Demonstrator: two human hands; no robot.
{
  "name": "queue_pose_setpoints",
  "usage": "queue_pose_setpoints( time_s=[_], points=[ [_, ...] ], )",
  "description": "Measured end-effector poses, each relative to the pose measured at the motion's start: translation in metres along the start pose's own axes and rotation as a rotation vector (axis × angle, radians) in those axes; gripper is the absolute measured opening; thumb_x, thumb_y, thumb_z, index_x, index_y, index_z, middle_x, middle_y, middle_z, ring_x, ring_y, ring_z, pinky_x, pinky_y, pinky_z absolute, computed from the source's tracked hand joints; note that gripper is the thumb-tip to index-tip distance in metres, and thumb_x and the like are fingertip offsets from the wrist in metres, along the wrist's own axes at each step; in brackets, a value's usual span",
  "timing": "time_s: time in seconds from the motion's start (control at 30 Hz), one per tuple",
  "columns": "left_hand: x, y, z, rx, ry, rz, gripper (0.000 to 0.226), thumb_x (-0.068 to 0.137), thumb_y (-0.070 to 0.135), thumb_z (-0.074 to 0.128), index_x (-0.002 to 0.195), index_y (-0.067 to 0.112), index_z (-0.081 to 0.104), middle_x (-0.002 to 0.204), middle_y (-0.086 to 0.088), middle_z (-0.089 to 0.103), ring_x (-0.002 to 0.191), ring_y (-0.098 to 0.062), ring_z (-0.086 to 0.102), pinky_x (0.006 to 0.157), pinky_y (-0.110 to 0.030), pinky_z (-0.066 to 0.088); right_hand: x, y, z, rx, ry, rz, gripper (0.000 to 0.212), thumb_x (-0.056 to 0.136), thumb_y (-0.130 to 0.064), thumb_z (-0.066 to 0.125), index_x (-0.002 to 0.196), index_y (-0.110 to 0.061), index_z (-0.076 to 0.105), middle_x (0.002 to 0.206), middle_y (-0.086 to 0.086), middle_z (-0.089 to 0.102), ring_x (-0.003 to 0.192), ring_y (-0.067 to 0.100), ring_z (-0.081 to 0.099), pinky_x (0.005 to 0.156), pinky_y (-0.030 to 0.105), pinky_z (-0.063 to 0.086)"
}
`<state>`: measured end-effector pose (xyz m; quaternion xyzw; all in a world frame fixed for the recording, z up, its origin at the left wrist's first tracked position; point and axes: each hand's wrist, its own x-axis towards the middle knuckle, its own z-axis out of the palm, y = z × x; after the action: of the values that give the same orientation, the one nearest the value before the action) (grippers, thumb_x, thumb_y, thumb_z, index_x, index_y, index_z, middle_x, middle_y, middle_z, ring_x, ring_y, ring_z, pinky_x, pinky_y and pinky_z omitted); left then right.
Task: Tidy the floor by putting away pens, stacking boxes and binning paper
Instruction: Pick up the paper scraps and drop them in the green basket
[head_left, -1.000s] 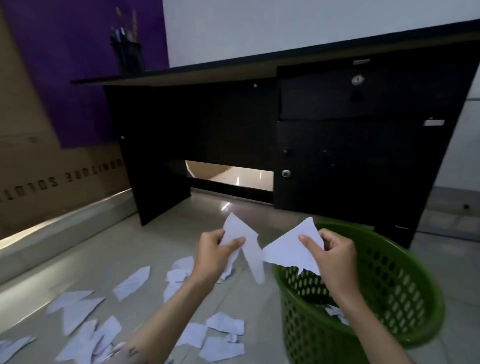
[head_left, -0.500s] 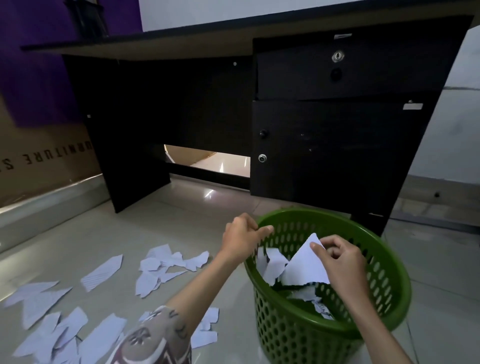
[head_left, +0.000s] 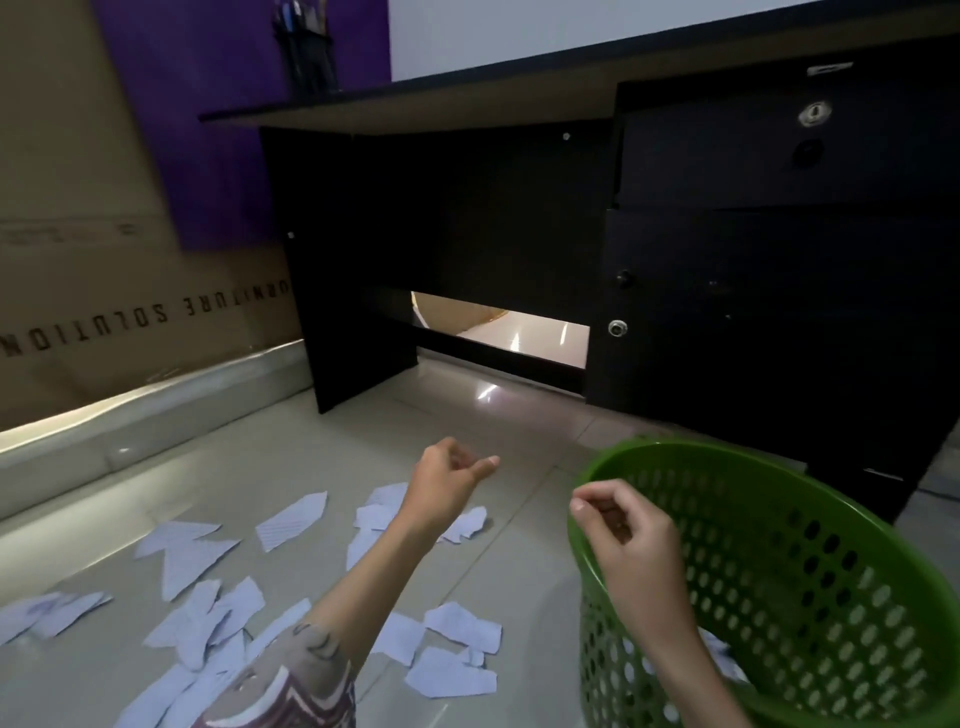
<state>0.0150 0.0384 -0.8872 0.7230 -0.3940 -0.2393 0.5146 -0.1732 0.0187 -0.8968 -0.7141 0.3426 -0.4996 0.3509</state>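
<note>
Head view: the left hand (head_left: 447, 486) hangs over the tiled floor (head_left: 291, 467), fingers loosely curled and holding nothing. The right hand (head_left: 626, 535) is at the near rim of the green perforated basket (head_left: 831, 571), likewise curled and empty. Torn paper scraps (head_left: 192, 561) lie scattered on the floor left of the basket; a few scraps show inside it.

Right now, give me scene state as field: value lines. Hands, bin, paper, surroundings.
left hand: empty, fingers loosely curled, above the floor left of the bin
right hand: empty, fingers loosely curled, over the bin's near rim
green bin: upright on the floor, right of the scraps; paper visible through its mesh
paper scraps: many torn pieces scattered on the floor
desk: black, behind the bin
pen holder: on the desk top, blurred
</note>
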Motion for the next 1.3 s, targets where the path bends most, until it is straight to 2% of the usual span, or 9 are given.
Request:
queue_pose_setpoints(
  time_s=[0.17,0.3,0.4,0.53,0.7,0.83,1.0,1.17,1.3],
  points=[
    [-0.023,-0.035,-0.052,-0.041,0.127,-0.054,0.024,0.084,0.028,0.067,0.09,0.006,0.06,0.077,0.001,0.06,0.07,-0.008,0.054,0.056,-0.015,0.037,-0.009,-0.01,0.08,0.14,-0.198,0.045,0.012,0.084,-0.007,0.064,0.077,-0.018,0.065,0.075,-0.004,0.067,0.07,0.002,0.059,0.062,0.009,0.043],
    [-0.056,-0.071,-0.106,-0.048,0.319,-0.12,0.025,0.085,0.027,0.065,0.094,0.004,0.06,0.087,-0.004,0.064,0.079,-0.011,0.058,0.063,-0.017,0.041,-0.023,-0.027,0.149,0.255,-0.41,0.105,0.009,0.086,-0.009,0.062,0.081,-0.015,0.065,0.079,-0.005,0.067,0.072,0.002,0.059,0.063,0.011,0.045],
    [-0.083,-0.1,-0.147,-0.079,0.458,-0.166,0.021,0.086,0.027,0.064,0.095,0.008,0.06,0.095,-0.006,0.066,0.088,-0.014,0.061,0.068,-0.019,0.043,-0.042,-0.046,0.199,0.31,-0.575,0.102,0.007,0.087,-0.012,0.061,0.082,-0.016,0.065,0.079,-0.006,0.066,0.075,0.005,0.06,0.069,0.022,0.05],
    [-0.126,-0.134,-0.193,-0.08,0.668,-0.209,0.015,0.086,0.022,0.063,0.094,0.009,0.062,0.092,-0.002,0.066,0.09,-0.014,0.062,0.069,-0.015,0.045,-0.078,-0.072,0.255,0.375,-0.766,0.07,0.005,0.087,-0.012,0.061,0.084,-0.015,0.065,0.081,-0.005,0.067,0.073,0.003,0.06,0.069,0.024,0.05],
    [-0.206,-0.17,-0.233,-0.101,0.899,-0.319,0.007,0.088,0.018,0.061,0.09,0.012,0.061,0.089,0.001,0.065,0.087,-0.01,0.06,0.068,-0.011,0.045,-0.147,-0.101,0.304,0.431,-1.011,0.061,0.005,0.087,-0.01,0.061,0.088,-0.011,0.065,0.083,-0.004,0.066,0.081,0.011,0.061,0.076,0.036,0.054],
    [-0.287,-0.191,-0.25,-0.123,1.091,-0.428,0.008,0.089,0.016,0.059,0.093,0.009,0.061,0.09,0.002,0.064,0.085,-0.007,0.059,0.07,-0.017,0.044,-0.218,-0.125,0.33,0.489,-1.204,0.041,0.006,0.086,-0.007,0.061,0.085,-0.011,0.065,0.08,-0.004,0.066,0.078,0.008,0.061,0.075,0.034,0.053],
    [-0.385,-0.208,-0.257,-0.105,1.261,-0.581,0.007,0.089,0.018,0.057,0.091,0.012,0.06,0.091,0.003,0.063,0.083,-0.006,0.057,0.068,-0.019,0.042,-0.306,-0.149,0.342,0.561,-1.45,-0.015,0.01,0.086,-0.005,0.06,0.082,-0.012,0.065,0.081,-0.003,0.067,0.075,-0.001,0.06,0.067,0.009,0.044],
    [-0.487,-0.227,-0.254,-0.026,1.481,-0.74,0.008,0.088,0.017,0.059,0.091,0.01,0.06,0.091,-0.001,0.064,0.086,-0.011,0.059,0.071,-0.016,0.043,-0.388,-0.166,0.34,0.556,-1.664,-0.081,0.01,0.086,-0.006,0.06,0.082,-0.014,0.065,0.083,-0.003,0.066,0.08,0.006,0.06,0.069,0.019,0.047],
    [-0.568,-0.255,-0.237,-0.006,1.716,-0.949,0.005,0.085,0.008,0.06,0.083,0.01,0.056,0.081,-0.001,0.059,0.079,-0.017,0.054,0.063,-0.023,0.038,-0.446,-0.166,0.327,0.508,-1.845,-0.162,0.009,0.086,-0.007,0.061,0.081,-0.014,0.065,0.083,0.0,0.067,0.08,0.011,0.06,0.068,0.026,0.048]
  ],
)
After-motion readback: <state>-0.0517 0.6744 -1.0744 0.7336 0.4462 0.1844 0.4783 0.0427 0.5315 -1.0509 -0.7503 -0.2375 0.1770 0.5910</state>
